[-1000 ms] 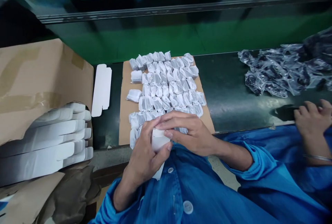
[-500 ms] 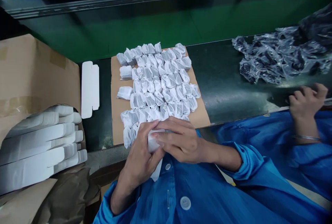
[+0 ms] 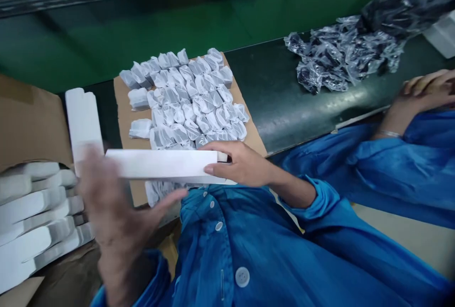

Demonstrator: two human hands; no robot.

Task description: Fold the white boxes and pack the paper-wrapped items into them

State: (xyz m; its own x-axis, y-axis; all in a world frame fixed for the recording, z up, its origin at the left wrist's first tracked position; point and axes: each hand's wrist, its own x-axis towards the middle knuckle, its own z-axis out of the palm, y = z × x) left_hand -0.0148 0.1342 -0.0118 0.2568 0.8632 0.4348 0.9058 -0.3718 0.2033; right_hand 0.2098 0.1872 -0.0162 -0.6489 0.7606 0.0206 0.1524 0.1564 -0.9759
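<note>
A long white carton (image 3: 163,164) lies level in front of my body, and my right hand (image 3: 245,164) grips its right end between thumb and fingers. My left hand (image 3: 119,212) is at the carton's left, its thumb stretched out and its fingers smeared by motion. No object shows in it. Just beyond those fingers is a flat white folded carton (image 3: 83,120), partly covered by them. Behind the held carton, several rows of small parcels in white wrapping (image 3: 192,94) stand on a cardboard sheet (image 3: 254,139); the carton hides some of the front ones.
At the left, an open cardboard box (image 3: 31,122) holds stacked flat white cartons (image 3: 39,212). Clear plastic bags with dark contents (image 3: 341,56) lie on the dark green bench (image 3: 273,89) at the right. A co-worker's hands (image 3: 426,91) and blue sleeve are at the far right.
The white carton has turned from upright between both hands to lying level in my right hand. My left hand has let go and moved left. The view has shifted right.
</note>
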